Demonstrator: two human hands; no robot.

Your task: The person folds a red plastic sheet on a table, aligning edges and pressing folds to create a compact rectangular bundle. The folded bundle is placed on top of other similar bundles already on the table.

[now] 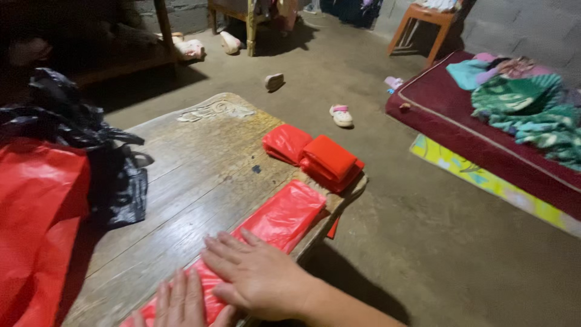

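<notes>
A long flat red plastic bag [272,223] lies along the near edge of the worn wooden table [200,163]. The right hand [257,275] rests on it, palm down, fingers spread, gripping nothing. The left hand [178,303] lies flat beside it on the same bag, also open. Two folded red plastic bundles [315,154] sit at the far table corner. One crumpled black plastic bag [97,157] and one large red plastic sack [36,218] occupy the left side.

Bare wooden table [200,175] left open between flat red bag [275,221] and black bag [118,181]. Far end blocked by folded red stacks [315,156]. Left side crowded by big red bag [36,212].
</notes>
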